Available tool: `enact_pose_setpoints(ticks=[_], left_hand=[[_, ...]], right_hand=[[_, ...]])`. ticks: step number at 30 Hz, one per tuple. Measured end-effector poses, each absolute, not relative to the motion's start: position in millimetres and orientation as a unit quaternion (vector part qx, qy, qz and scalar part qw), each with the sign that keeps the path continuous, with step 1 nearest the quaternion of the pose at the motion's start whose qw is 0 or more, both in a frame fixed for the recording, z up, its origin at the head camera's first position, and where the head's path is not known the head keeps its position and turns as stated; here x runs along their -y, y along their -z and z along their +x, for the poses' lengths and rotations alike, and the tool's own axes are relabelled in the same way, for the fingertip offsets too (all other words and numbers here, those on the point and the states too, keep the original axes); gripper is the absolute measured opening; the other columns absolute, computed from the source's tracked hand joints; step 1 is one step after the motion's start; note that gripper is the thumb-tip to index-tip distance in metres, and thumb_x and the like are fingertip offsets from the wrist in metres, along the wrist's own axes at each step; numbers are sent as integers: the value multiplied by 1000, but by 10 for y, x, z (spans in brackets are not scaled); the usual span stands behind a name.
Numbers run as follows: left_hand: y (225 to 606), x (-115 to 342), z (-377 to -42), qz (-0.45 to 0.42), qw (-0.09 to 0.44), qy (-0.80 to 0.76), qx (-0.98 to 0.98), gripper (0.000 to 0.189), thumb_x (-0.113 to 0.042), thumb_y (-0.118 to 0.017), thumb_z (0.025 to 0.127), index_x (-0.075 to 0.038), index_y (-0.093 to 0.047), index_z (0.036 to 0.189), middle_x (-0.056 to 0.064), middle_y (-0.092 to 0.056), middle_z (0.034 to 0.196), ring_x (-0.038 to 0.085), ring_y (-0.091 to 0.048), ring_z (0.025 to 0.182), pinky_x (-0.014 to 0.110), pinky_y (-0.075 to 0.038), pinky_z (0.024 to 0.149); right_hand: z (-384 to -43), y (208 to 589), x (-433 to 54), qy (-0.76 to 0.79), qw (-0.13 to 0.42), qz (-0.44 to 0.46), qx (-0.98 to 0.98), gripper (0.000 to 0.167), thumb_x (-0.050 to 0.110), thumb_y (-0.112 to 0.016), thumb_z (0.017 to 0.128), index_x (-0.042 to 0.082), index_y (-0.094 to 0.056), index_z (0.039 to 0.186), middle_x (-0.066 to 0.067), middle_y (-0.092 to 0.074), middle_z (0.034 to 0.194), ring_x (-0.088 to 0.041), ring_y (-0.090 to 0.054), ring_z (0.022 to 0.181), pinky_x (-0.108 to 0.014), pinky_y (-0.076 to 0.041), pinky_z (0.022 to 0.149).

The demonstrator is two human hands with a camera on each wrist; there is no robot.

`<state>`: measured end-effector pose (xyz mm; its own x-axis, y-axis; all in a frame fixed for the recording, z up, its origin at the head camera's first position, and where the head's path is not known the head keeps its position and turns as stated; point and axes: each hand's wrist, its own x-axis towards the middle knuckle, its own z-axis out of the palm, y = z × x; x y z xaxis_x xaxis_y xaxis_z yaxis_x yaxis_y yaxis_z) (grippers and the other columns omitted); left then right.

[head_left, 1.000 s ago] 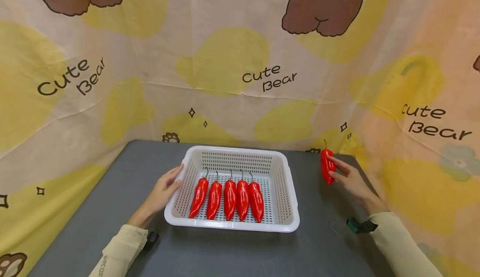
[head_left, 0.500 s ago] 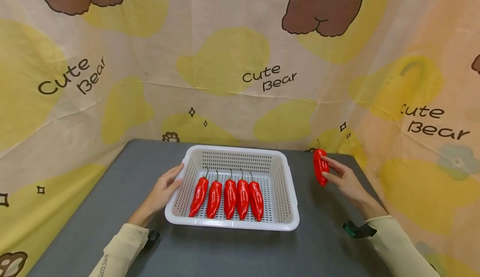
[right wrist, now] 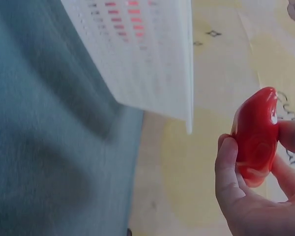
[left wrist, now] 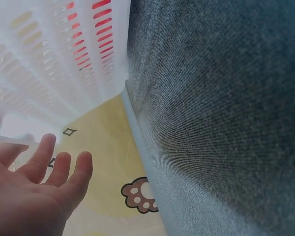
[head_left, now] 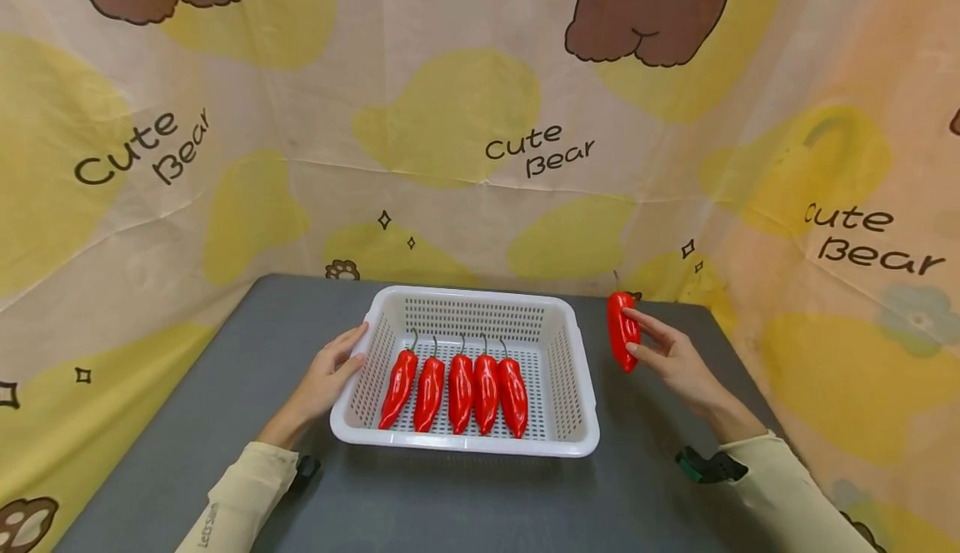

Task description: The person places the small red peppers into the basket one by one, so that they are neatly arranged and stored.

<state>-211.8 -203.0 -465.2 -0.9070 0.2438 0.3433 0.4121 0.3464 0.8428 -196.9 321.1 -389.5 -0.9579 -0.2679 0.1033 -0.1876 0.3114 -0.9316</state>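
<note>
A glossy red chili pepper (head_left: pixel 622 332) with a thin dark stem is pinched between the thumb and fingers of my right hand (head_left: pixel 675 363). It is raised over the table, just right of a white perforated plastic basket (head_left: pixel 585 386). The right wrist view shows the held chili pepper (right wrist: pixel 258 132) end-on, thumb on one side and fingers on the other. My left hand (head_left: pixel 327 378) holds the basket's left rim; in the left wrist view its fingers (left wrist: pixel 44 157) curl up at the rim. Inside the basket, several red chili peppers (head_left: pixel 461 395) lie in a row, stems pointing away.
The basket stands on a dark grey table (head_left: pixel 465 507). A cloth backdrop (head_left: pixel 450 120) with bears and lettering hangs behind and along both sides of the table. Inside the basket, bare floor (head_left: pixel 546 407) shows right of the pepper row.
My right hand has moved left with the chili pepper, from near the table's right edge toward the basket. The left hand and the basket have stayed in place.
</note>
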Motion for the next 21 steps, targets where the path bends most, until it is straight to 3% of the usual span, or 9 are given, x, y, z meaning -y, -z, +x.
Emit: enact_pose_setpoints(ticks=[7, 9, 11, 15, 21], left_hand=[[4638, 2035, -2112, -196, 75, 534, 819, 51, 0, -51, 101, 11, -38, 149, 39, -37, 151, 52, -64, 103, 30, -63, 69], [4637, 2032, -2106, -197, 76, 536, 818, 51, 0, -51, 101, 11, -38, 149, 39, -37, 151, 52, -64, 103, 29, -62, 69], [4637, 2031, -2106, -197, 77, 537, 817, 51, 1, -51, 101, 11, -38, 149, 39, -37, 151, 52, -64, 103, 27, -62, 69], [4637, 2031, -2109, -195, 75, 536, 818, 51, 0, -51, 101, 10, -38, 150, 38, -37, 151, 51, -64, 103, 31, -63, 69], [4624, 2027, -2101, -200, 84, 533, 818, 51, 1, -52, 100, 11, -40, 148, 39, -39, 150, 50, -64, 102, 30, -63, 68]], right_hand=[[-1944, 3888, -3050, 578, 47, -151, -800, 63, 11, -57, 102, 2, -29, 158, -31, -26, 162, 8, -60, 113, -19, -57, 91], [-1932, 3893, -2999, 579, 51, -149, -800, 64, 11, -57, 102, 3, -29, 158, -30, -26, 163, -1, -62, 117, -20, -57, 91], [-1920, 3899, -2953, 578, 53, -144, -801, 64, 11, -58, 102, 3, -28, 159, -29, -26, 163, -19, -63, 126, -21, -57, 91], [-1895, 3909, -2866, 580, 58, -138, -801, 65, 10, -58, 102, 4, -28, 159, -28, -25, 164, -53, -46, 137, -23, -58, 93], [-1878, 3910, -2722, 580, 71, -145, -799, 65, 8, -57, 101, 7, -29, 159, -26, -26, 164, -54, -36, 143, -28, -57, 97]])
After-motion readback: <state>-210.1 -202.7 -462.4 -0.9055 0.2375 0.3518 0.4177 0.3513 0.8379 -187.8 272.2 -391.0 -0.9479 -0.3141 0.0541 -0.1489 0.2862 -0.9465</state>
